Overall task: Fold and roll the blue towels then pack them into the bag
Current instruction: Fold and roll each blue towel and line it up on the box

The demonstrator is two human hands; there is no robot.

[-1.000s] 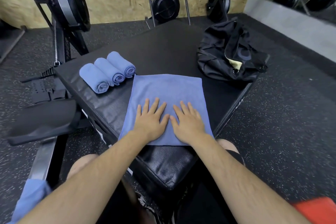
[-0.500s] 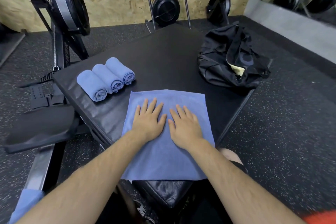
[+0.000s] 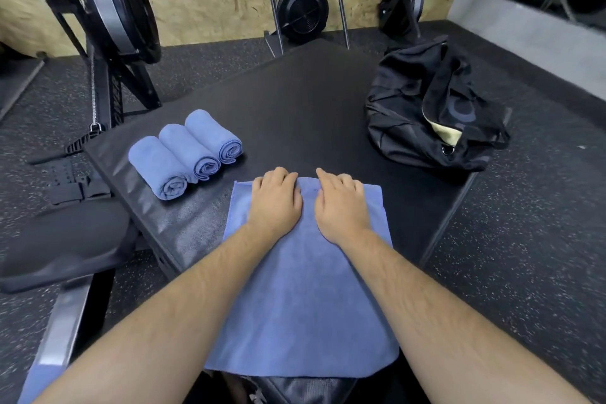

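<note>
The black padded platform (image 3: 295,102) took up most of the view, and the flat towel (image 3: 305,298) lay along its near part, its near end hanging off the edge toward the person. The left hand (image 3: 275,203) and the right hand (image 3: 342,207) sat side by side, close but apart, at the towel's far hem, each with its fingers curled over that hem and gripping the cloth. This looked like the start of a fold or of the roll itself. To do it well, the hem should be drawn back evenly by both hands, the side edges kept in line, and the first turn made tight, since a loose core would give a fatter, slack bundle. The hands stood near the middle, so the outer corners could lag and might need a tuck. Around this, a rowing machine (image 3: 111,10) stood to the left on the floor, clear of the work. The bag (image 3: 406,115) slumped at the platform's far right corner, well apart from the towel, its mouth only partly gaping, which could hinder packing. Three rolled towels (image 3: 185,154) lay touching in a row to the left, near the flat one but not on it. A blue cloth (image 3: 34,384) showed at the bottom left corner.
</note>
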